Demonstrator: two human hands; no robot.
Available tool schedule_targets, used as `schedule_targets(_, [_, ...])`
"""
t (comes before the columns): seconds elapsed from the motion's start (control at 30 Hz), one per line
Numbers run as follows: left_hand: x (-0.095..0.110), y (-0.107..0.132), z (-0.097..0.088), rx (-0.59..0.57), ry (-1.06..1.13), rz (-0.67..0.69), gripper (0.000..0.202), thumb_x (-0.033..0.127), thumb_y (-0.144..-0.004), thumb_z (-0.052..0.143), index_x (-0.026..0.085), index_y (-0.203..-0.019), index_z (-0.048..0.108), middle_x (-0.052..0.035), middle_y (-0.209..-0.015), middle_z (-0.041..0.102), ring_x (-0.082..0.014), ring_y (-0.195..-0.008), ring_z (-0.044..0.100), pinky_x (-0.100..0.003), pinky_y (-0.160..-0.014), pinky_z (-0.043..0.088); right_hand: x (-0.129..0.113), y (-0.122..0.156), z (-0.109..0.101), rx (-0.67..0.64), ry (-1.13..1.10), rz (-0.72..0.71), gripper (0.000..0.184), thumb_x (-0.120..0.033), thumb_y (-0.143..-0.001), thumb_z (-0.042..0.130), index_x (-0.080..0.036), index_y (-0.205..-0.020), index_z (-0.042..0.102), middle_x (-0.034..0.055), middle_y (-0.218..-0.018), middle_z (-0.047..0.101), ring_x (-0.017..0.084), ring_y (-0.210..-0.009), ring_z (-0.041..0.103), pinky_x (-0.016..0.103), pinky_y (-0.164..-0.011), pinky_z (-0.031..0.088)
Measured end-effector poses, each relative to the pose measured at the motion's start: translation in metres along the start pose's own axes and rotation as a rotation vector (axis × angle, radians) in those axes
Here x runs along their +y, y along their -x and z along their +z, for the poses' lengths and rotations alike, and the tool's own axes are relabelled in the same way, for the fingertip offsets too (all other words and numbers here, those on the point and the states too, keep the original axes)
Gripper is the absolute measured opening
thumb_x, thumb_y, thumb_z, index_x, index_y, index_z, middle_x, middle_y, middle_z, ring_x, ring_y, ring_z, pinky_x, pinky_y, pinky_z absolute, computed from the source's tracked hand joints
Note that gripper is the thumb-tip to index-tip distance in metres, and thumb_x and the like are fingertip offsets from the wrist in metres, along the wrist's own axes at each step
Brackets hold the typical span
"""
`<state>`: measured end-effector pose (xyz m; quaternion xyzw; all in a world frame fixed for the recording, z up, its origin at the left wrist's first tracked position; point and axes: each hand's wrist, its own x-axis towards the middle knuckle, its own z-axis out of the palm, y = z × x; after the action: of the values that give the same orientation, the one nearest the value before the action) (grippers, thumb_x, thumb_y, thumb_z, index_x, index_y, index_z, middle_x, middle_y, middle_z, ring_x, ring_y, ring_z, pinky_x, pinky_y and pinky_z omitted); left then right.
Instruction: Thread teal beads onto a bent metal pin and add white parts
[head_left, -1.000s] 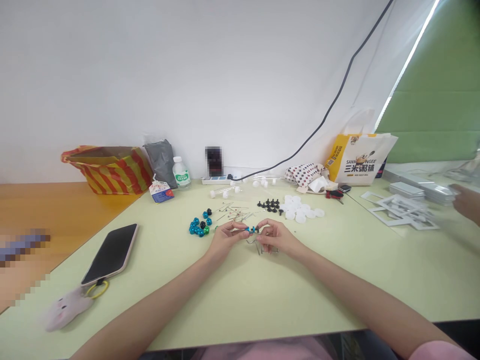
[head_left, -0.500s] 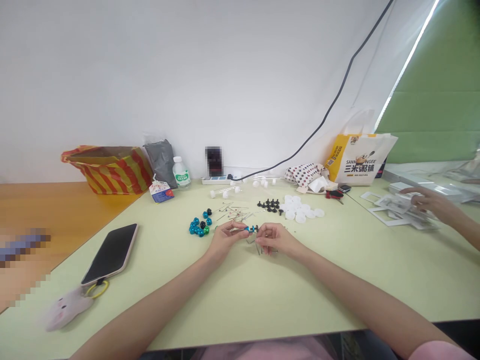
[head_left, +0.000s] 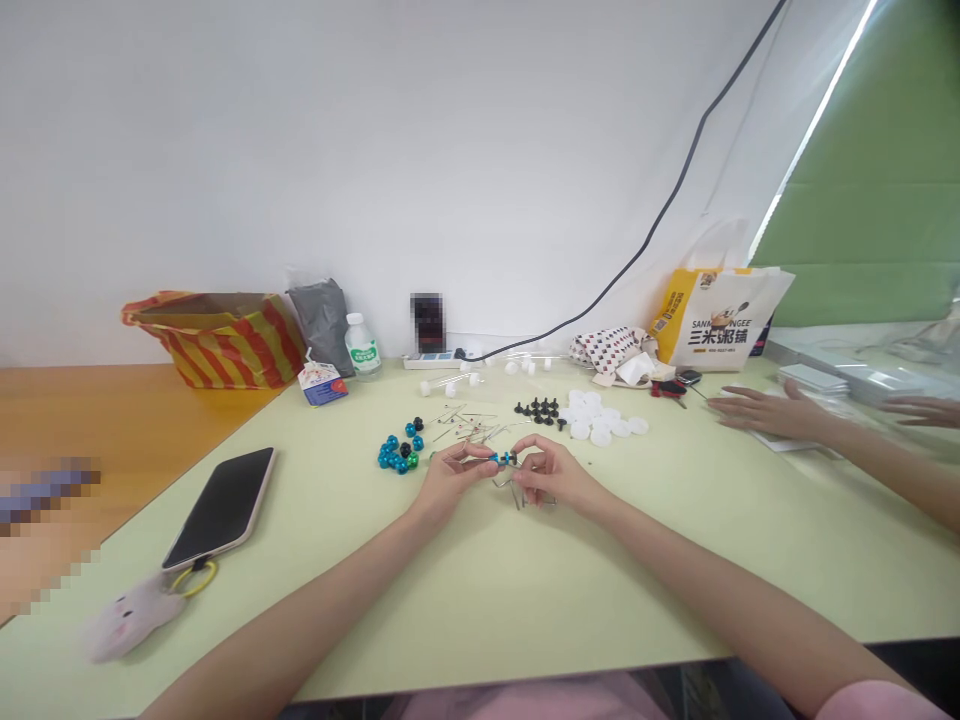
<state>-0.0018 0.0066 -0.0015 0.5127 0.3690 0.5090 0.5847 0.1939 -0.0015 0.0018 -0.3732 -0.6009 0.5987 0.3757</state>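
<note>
Beaded metal rod (head_left: 504, 458) sat gripped between my left hand (head_left: 450, 478) and right hand (head_left: 559, 475). Teal beads (head_left: 394, 455) lay nearby on the surface (head_left: 480, 600).

room to pass at lower middle of the frame, over the pale green table (head_left: 510, 610), below the left hand (head_left: 450, 478) and right hand (head_left: 555, 475). bead-and-pin model (head_left: 504, 459) between both hands. blocking the way up: blue beads (head_left: 396, 456), metal pins (head_left: 465, 425), black knobs (head_left: 537, 409), white caps (head_left: 596, 420). at left, a phone (head_left: 221, 508); at right, a co-worker's hand (head_left: 765, 413).
</note>
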Motion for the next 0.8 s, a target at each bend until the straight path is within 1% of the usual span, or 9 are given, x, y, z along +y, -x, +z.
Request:
schedule_targets(0.13, [0.0003,0.0,0.0,-0.018,0.009,-0.001,0.022,0.022,-0.058,0.079,0.016,-0.072,0.064,-0.0019,-0.087,0.062,-0.0166,-0.076,0.063,-0.035,-0.081,0.05,0.0005,-0.0004,0.0,-0.007,0.001,-0.008,0.043,-0.043,-0.067,0.069,-0.022,-0.099,0.048,-0.0055,-0.061,0.055,0.009,-0.047,0.054,0.02,-0.043,0.043])
schedule_targets(0.4, [0.0015,0.0004,0.0001,-0.014,0.016,-0.008,0.022,0.023,-0.057,0.079,0.015,-0.071,0.064,-0.0025,-0.087,0.062,-0.0174,-0.077,0.063,-0.036,-0.082,0.05,0.0009,-0.0003,0.0002,-0.009,-0.003,0.013,0.042,-0.044,-0.065,0.07,-0.02,-0.094,0.049,-0.0059,-0.059,0.055,0.01,-0.046,0.054,0.02,-0.042,0.042])
schedule_targets(0.57, [-0.0012,-0.0009,-0.0018,-0.006,0.013,0.001,0.022,0.022,-0.058,0.079,0.015,-0.073,0.064,-0.0029,-0.087,0.062,-0.0173,-0.079,0.062,-0.036,-0.082,0.05,0.002,-0.0003,0.0004,-0.026,0.019,0.018,0.036,-0.042,-0.066,0.07,-0.018,-0.087,0.051,-0.0045,-0.059,0.055,0.01,-0.047,0.054,0.019,-0.041,0.041])
schedule_targets(0.8, [-0.0045,-0.0026,-0.004,-0.015,0.013,0.005,0.021,0.021,-0.059,0.078,0.015,-0.074,0.064,-0.0023,-0.088,0.061,-0.0168,-0.079,0.062,-0.036,-0.082,0.05,0.002,-0.0004,0.0001,-0.036,0.019,0.025,0.035,-0.043,-0.066,0.07,-0.016,-0.083,0.053,-0.0036,-0.058,0.055,0.01,-0.048,0.055,0.02,-0.042,0.042])
